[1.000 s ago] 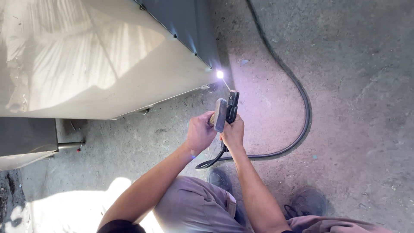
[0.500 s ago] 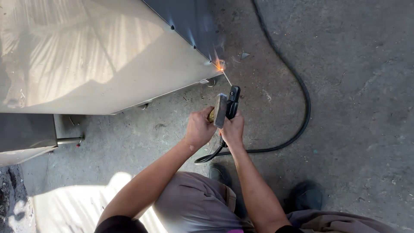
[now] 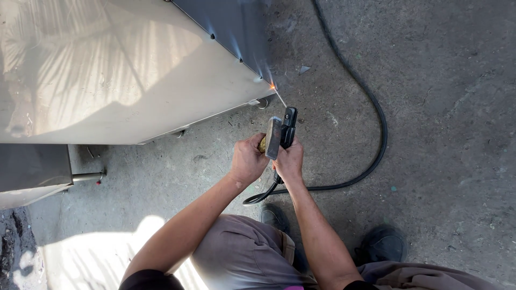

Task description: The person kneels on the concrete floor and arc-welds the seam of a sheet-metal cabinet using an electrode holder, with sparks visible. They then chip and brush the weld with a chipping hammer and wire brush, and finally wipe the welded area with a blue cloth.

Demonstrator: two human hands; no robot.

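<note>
My right hand [image 3: 289, 161] grips a black electrode holder [image 3: 289, 124] whose thin rod [image 3: 279, 98] reaches up-left. The rod's tip glows orange against the lower corner of a large shiny metal box [image 3: 123, 70]. Touching the right hand, my left hand [image 3: 246, 162] is closed on a hammer [image 3: 273, 138]. The hammer's grey metal head stands upright beside the holder, and its yellowish handle is mostly hidden in the fist. A black cable [image 3: 378, 113] runs from under my right hand and loops off to the right and up across the concrete floor.
The box's dark side panel [image 3: 231, 27] has blue heat marks along its edge. A grey metal block [image 3: 32, 172] with a short rod sits at lower left. My dark shoes [image 3: 382, 244] rest on the floor below my hands. Sunlight patches lie at bottom left.
The bright white arc at the box corner has faded to a small orange glow. Both hands keep their grips and have stayed in nearly the same place.
</note>
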